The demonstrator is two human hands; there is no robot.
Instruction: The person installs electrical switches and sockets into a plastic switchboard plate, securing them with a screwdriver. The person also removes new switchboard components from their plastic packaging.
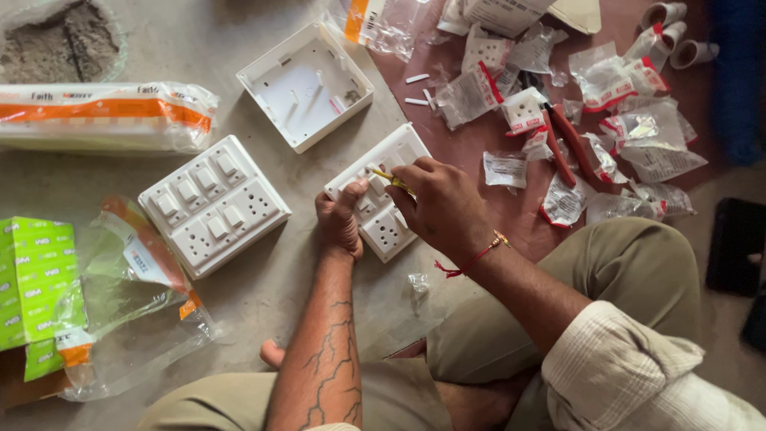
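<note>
On the concrete floor [263,295], the left hand [339,219] steadies a white switch plate [383,195], thumb pressed on its face. The right hand's [443,207] grip is closed around a yellow-handled tool [391,179], probably a small screwdriver, its tip on the plate. A second switch plate [214,205] lies just to the left.

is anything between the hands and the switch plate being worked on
Nothing visible. The left hand rests directly on the switch plate, and the right hand presses a yellow-handled tool onto it. The finished switch board lies apart on the left.
</note>
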